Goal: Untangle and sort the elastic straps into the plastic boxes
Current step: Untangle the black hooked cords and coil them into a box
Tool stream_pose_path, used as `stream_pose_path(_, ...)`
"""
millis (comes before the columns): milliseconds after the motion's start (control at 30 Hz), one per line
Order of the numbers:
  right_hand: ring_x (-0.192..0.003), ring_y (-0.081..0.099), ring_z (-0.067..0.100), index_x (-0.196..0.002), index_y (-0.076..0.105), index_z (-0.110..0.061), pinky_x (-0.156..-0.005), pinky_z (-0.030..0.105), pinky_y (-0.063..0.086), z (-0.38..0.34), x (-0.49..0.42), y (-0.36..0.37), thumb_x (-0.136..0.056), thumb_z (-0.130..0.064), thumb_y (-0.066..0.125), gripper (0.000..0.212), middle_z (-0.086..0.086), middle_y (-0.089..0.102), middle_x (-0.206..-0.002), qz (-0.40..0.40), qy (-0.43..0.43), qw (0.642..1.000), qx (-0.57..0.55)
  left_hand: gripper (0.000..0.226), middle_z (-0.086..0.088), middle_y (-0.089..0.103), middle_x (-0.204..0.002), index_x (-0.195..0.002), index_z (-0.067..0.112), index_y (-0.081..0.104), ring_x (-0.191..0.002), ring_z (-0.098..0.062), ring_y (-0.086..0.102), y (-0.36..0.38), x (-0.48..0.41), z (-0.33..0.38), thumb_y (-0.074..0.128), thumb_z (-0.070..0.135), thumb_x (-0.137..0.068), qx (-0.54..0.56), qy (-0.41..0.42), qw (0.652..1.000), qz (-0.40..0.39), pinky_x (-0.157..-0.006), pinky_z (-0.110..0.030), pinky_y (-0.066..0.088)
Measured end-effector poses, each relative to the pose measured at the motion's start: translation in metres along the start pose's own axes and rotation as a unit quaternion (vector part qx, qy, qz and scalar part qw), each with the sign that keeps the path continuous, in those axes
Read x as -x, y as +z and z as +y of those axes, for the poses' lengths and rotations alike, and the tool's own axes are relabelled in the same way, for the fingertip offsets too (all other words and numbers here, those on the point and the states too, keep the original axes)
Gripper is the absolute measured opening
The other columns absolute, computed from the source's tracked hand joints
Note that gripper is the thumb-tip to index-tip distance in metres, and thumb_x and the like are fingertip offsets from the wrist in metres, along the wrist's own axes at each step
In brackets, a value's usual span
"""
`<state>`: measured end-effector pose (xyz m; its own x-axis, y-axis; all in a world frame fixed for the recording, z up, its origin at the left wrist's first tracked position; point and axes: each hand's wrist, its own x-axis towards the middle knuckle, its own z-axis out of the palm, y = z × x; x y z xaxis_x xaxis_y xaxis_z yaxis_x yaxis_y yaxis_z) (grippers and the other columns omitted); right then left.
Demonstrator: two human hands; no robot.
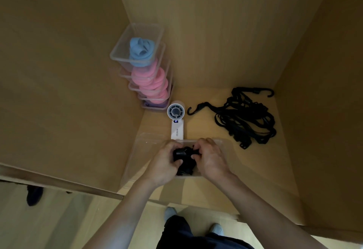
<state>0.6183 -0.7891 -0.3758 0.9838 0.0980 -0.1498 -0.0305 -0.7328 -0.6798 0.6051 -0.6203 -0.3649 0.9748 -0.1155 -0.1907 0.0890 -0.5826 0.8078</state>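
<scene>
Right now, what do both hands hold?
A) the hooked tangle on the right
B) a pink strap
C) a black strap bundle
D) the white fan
C: the left hand and right hand both grip a black strap bundle over the clear box; the hooked tangle lies apart.

- Black strap bundle (184, 160), folded, in front clear box (135, 160).
- Tangled black straps (245, 119) with hooks, heaped at right.
- Stacked boxes (121, 52) in corner, holding blue roll (141, 52), pink rolls (149, 79).

Left hand (165, 162) and right hand (211, 159) on a strap (184, 160).
I see both gripping the black strap at a clear box (137, 156); the tangle (245, 117) lies apart, right of the fan (176, 119).
</scene>
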Motion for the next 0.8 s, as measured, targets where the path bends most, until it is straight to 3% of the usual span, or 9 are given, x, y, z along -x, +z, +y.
stream_pose_path(100,-0.098,0.056,0.017,-0.106,0.062,-0.021,-0.085,0.029,0.047,-0.003,-0.002,-0.006,-0.089,-0.017,0.068,0.018,-0.007,0.052,-0.101,-0.017,0.011,1.0,-0.01,0.036,0.009,0.05,-0.12,-0.116,0.022,0.06,-0.111,0.0,0.045,-0.003,-0.006,0.004,0.068,0.006,-0.085,-0.096,0.027,0.995,0.01,-0.104,-0.015,0.037)
stream_pose_path(200,-0.098,0.057,0.016,-0.107,0.061,-0.022,-0.084,0.028,0.048,-0.007,-0.001,-0.009,-0.089,-0.016,0.067,0.02,-0.006,0.056,-0.104,-0.028,0.009,1.0,-0.008,0.032,0.009,0.047,-0.126,-0.118,0.019,0.061,-0.121,-0.004,0.036,-0.001,-0.007,0.009,0.065,0.011,-0.087,-0.123,0.036,0.992,0.018,-0.098,-0.002,0.024)
stream_pose_path(333,-0.1,0.056,0.014,-0.113,0.06,-0.024,-0.085,0.027,0.048,-0.008,0.005,-0.014,-0.091,-0.016,0.065,0.024,-0.006,0.058,-0.108,-0.032,0.014,0.999,-0.007,0.033,0.003,0.044,-0.139,-0.123,0.019,0.06,-0.138,-0.011,0.028,-0.001,-0.003,0.012,0.063,0.016,-0.09,-0.161,0.052,0.985,0.023,-0.108,-0.016,0.021)
stream_pose_path(467,-0.1,0.055,0.013,-0.11,0.06,-0.026,-0.085,0.029,0.05,-0.008,0.011,-0.021,-0.091,-0.016,0.064,0.021,-0.008,0.058,-0.102,-0.017,0.019,1.0,-0.015,0.033,0.002,0.04,-0.147,-0.125,0.02,0.06,-0.142,-0.012,0.022,0.0,0.004,0.016,0.061,0.018,-0.092,-0.197,0.09,0.976,0.032,-0.114,-0.024,0.022)
stream_pose_path(667,-0.091,0.059,0.009,-0.097,0.059,-0.03,-0.078,0.028,0.052,0.006,0.019,-0.046,-0.092,-0.017,0.063,0.015,-0.014,0.06,-0.091,0.053,0.018,0.996,-0.072,0.031,0.01,0.039,-0.145,-0.126,0.022,0.06,-0.139,-0.004,0.022,0.004,0.018,0.023,0.061,0.021,-0.095,-0.191,0.144,0.97,0.035,-0.111,-0.015,0.019)
stream_pose_path(800,-0.085,0.062,0.01,-0.091,0.063,-0.03,-0.071,0.024,0.05,0.03,0.004,-0.082,-0.092,-0.01,0.06,0.02,-0.01,0.064,-0.087,0.132,0.07,0.985,-0.09,0.03,0.015,0.04,-0.137,-0.126,0.025,0.059,-0.134,-0.002,0.025,0.005,0.019,0.026,0.06,0.021,-0.096,-0.173,0.145,0.974,0.037,-0.11,-0.016,0.021)
